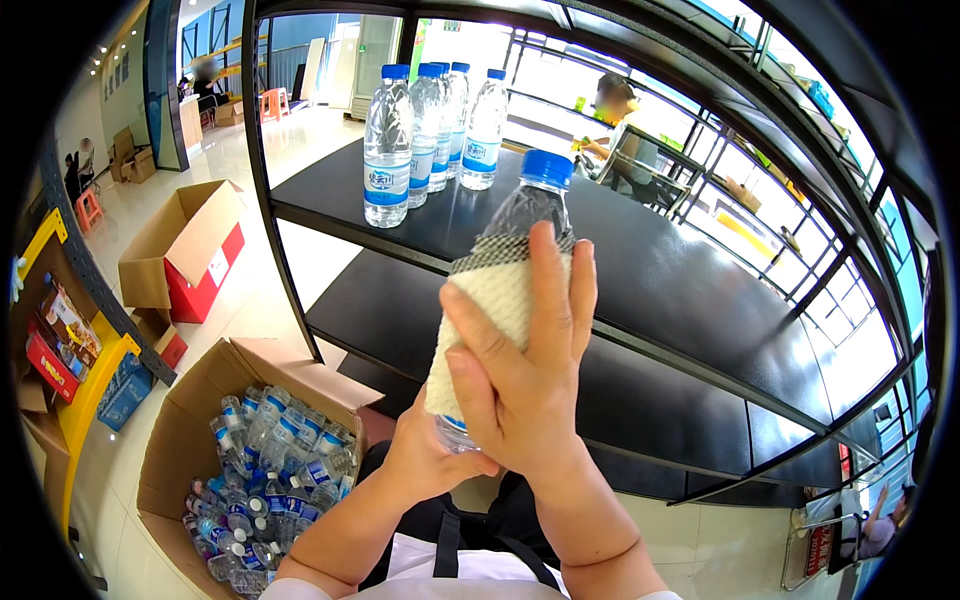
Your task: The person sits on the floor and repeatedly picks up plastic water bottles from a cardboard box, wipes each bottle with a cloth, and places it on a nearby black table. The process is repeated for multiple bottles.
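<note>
A clear plastic bottle [534,206] with a blue cap is tilted in front of me, cap end up and away. My left hand [431,454] grips it near its base. With fingers spread, my right hand [529,360] presses a cream textured cloth [491,300] around the bottle's middle. A dark checked band runs along the cloth's upper edge. The cloth and fingers cover most of the bottle's label. Beyond the hands, several capped bottles [388,161] with blue labels stand upright on the black shelf [637,240], grouped at its left end.
At lower left, an open cardboard box [169,435] holds many bottles. A red-and-brown carton [202,262] stands on the floor behind it. A black rack post [274,187] rises at the shelf's left corner. A seated person [626,135] is beyond the shelf.
</note>
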Available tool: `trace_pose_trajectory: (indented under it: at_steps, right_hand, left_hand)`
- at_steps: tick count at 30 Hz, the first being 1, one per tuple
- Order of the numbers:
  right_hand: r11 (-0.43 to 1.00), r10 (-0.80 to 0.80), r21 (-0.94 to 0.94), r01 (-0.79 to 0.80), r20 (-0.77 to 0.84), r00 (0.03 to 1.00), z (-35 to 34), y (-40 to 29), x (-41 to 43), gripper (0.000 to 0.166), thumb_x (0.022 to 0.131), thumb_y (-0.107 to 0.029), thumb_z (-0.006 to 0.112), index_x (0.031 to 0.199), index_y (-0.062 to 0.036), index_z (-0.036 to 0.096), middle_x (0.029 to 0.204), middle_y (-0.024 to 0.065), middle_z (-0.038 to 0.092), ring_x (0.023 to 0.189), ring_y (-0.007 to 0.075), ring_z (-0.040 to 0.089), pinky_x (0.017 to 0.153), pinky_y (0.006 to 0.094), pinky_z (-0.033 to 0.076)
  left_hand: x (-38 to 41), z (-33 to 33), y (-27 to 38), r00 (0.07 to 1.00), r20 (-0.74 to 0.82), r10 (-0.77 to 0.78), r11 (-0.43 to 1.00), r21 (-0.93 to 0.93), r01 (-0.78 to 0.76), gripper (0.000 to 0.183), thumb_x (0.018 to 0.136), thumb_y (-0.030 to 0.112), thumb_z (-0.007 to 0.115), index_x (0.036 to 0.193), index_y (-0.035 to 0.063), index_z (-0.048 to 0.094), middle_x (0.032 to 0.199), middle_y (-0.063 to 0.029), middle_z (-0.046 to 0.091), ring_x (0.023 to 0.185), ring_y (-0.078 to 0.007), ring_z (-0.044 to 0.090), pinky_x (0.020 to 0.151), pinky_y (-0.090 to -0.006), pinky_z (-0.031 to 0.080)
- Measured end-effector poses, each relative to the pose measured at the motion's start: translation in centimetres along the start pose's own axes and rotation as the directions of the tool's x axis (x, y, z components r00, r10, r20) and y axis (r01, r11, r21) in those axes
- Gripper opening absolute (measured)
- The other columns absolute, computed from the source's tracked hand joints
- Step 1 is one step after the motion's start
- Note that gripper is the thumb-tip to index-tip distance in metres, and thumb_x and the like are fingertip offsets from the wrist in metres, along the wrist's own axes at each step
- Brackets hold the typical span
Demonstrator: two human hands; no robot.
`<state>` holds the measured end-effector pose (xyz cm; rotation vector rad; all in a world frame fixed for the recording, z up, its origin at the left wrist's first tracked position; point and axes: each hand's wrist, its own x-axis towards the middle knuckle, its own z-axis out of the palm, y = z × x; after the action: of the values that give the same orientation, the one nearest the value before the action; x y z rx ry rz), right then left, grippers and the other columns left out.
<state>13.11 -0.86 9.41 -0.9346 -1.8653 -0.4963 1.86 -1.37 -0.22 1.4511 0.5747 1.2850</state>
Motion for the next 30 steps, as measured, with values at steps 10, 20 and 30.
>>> trace_pose_trajectory:
  at_steps: [10, 20, 30]
  right_hand:
    - [0.977, -0.042, 0.21, 0.033, 0.041, 0.998, 0.6, 0.1, -1.9, 0.032, 0.079, -0.02, 0.047, 0.104, -0.0092, 0.064, 0.138, 0.0276, 0.02, 0.127, 0.0435, 0.016, 0.104, 0.0472, 0.01]
    - [0.881, 0.027, 0.473, -0.009, -0.031, 0.999, 1.8, 0.1, -4.4, 0.046, 0.086, -0.017, 0.043, 0.126, 0.0059, 0.039, 0.139, 0.0311, 0.004, 0.128, 0.0441, 0.016, 0.101, 0.0455, 0.02]
    - [0.577, 0.356, 0.715, -0.394, 0.214, 0.91, 1.7, 0.3, -5.9, 0.102, 0.066, -0.018, 0.073, 0.137, 0.0008, 0.002, 0.134, 0.0252, 0.023, 0.121, 0.0351, 0.033, 0.097, 0.038, 0.029]
  left_hand:
    - [0.3, -0.4, -0.9, 0.975, -0.046, 0.219, 0.973, -0.068, -0.222, 0.092, 0.066, 0.058, 0.065, 0.125, -0.0035, 0.03, 0.115, -0.0129, 0.049, 0.104, -0.0183, 0.05, 0.087, -0.0314, 0.04]
    - [0.6, -1.2, -1.1, 0.978, 0.009, 0.21, 0.978, -0.01, -0.21, 0.092, 0.066, 0.059, 0.065, 0.124, -0.0038, 0.03, 0.118, -0.0139, 0.048, 0.107, -0.0198, 0.049, 0.089, -0.0323, 0.039]
    - [0.8, -1.2, -1.7, 0.976, 0.126, 0.178, 0.97, -0.188, -0.153, 0.097, 0.057, 0.046, 0.078, 0.125, -0.0038, 0.029, 0.116, -0.0115, 0.049, 0.106, -0.0165, 0.047, 0.091, -0.0315, 0.037]
